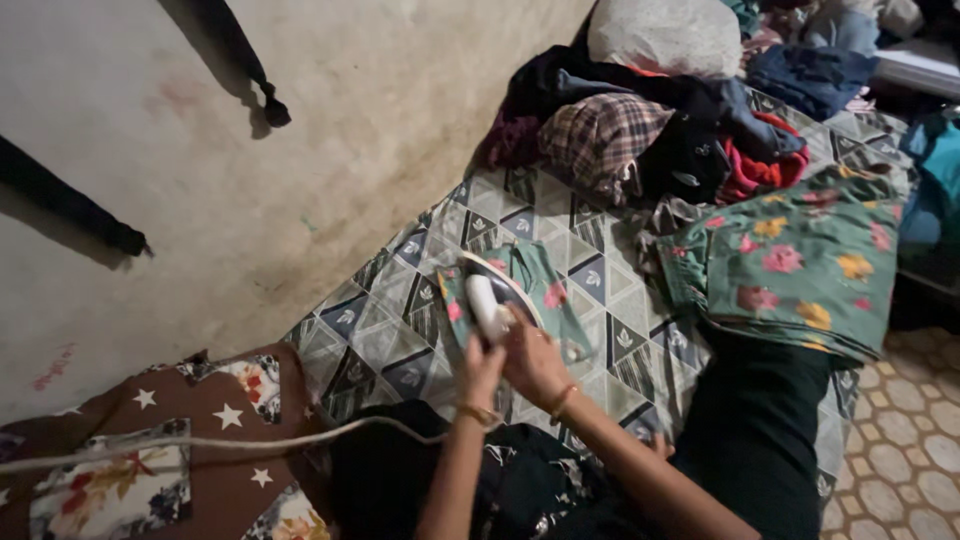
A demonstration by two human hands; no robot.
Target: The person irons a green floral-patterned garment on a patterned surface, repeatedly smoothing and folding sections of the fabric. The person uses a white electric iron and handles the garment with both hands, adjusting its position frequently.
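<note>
Nearest: black garment (500,480) bunched at bottom edge, both forearms crossing above it. White cord (200,440) running left across brown star-print patchwork cloth (215,420).

Left hand (478,372) closed around rear of white iron handle, bangle at wrist. Right hand (535,362) pressed up beside left, fingers over handle and iron body; exact grip of right cannot tell, partly hidden. Hands together, touching.

Electric iron (490,300) white, resting flat on small green floral fabric piece (545,290), tip pointing away toward upper left. Fabric piece spread on geometric triangle-print bedsheet (400,330) in grey, navy and cream.

Right of that: larger folded green floral garment (800,265) with pink and yellow flowers, lying partly over black cloth (755,420) at sheet's edge. Patterned tile floor (900,450) beyond, bottom right.

Further: heap of unsorted clothes (650,130) — plaid shirt, dark navy items, red piece, white bundle on top. More blue and teal clothing at far right.

Left side: bare beige wall (300,150) along sheet edge, stained, with two dark shadows on it.
</note>
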